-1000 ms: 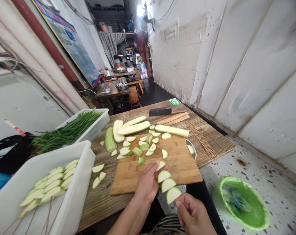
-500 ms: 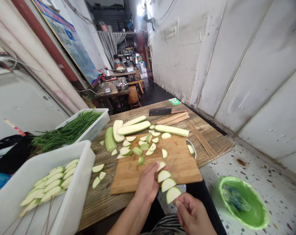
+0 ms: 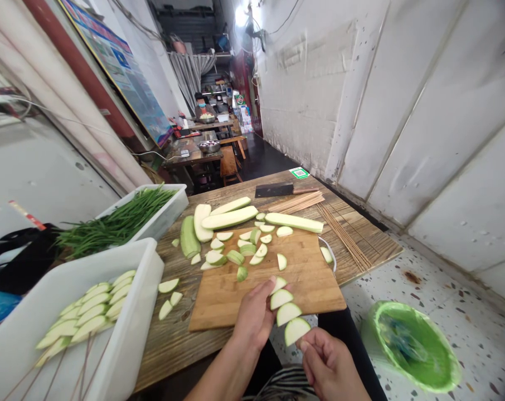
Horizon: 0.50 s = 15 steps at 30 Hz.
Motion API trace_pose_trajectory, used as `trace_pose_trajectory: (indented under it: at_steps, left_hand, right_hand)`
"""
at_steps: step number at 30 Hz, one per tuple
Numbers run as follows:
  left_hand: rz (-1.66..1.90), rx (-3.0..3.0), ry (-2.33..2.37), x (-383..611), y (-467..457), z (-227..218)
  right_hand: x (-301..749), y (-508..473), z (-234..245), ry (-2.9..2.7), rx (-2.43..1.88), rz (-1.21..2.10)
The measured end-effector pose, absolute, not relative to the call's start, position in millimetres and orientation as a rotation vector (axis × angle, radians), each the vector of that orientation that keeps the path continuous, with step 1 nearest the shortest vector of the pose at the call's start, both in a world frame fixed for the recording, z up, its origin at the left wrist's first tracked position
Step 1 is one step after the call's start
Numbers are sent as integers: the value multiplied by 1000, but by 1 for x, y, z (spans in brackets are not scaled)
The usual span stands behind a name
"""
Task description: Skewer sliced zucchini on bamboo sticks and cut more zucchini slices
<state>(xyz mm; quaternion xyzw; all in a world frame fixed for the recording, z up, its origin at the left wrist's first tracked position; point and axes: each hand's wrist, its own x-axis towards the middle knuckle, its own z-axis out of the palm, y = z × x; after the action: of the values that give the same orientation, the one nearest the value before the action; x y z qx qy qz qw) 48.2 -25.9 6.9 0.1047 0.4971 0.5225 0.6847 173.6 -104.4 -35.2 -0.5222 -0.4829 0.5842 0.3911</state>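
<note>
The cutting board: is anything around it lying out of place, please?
Slightly: three green-edged slices lie loose on the wooden table, left of the cutting board rather than on it, so they look strayed.

Four half-moon slices of pale, green-rimmed squash (image 3: pixel 289 314) form a slanting row between two bare hands, cut faces showing; the farthest, partly covered, is gripped in the left hand (image 3: pixel 252 313), while the nearest meets the pinch of the right hand (image 3: pixel 328 359).

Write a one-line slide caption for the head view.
Bare hands hold a row of green-rimmed half-moon vegetable slices near a brown wooden cutting board.
</note>
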Motion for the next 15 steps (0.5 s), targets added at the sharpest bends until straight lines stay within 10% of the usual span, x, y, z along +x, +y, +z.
trace_pose_trajectory:
  at_steps: [15]
  left_hand:
    - [1274,325,840,43,-60,30]
  right_hand:
    - [169,-87,-12,-1346,-1233,1510]
